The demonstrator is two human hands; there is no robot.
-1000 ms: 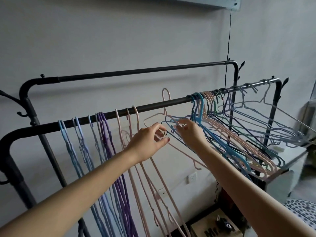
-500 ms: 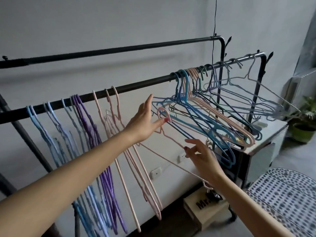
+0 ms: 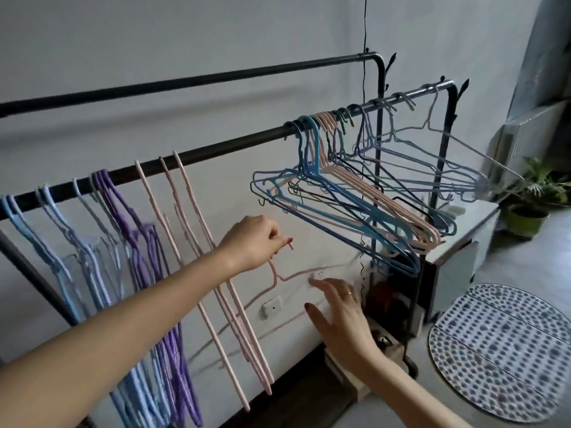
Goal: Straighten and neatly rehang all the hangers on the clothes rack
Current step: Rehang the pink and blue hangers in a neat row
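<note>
Below the front rail (image 3: 234,149) of the black clothes rack, the left hand (image 3: 253,239) is reaching forward, its curled fingers pinching the hook of a pink hanger (image 3: 296,273), which is dangling off the rail. Lower than the rail and further right, the right hand (image 3: 343,316) is stretching out with fingers straight and spread, gripping nothing, fingertips just beside the hanger's blurred shoulder.

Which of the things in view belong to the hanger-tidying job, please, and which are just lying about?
Job: front rail; pink hanger held by left hand; tangled hangers; straightened hangers.
Lying about: potted plant; patterned mat; wall socket.
</note>
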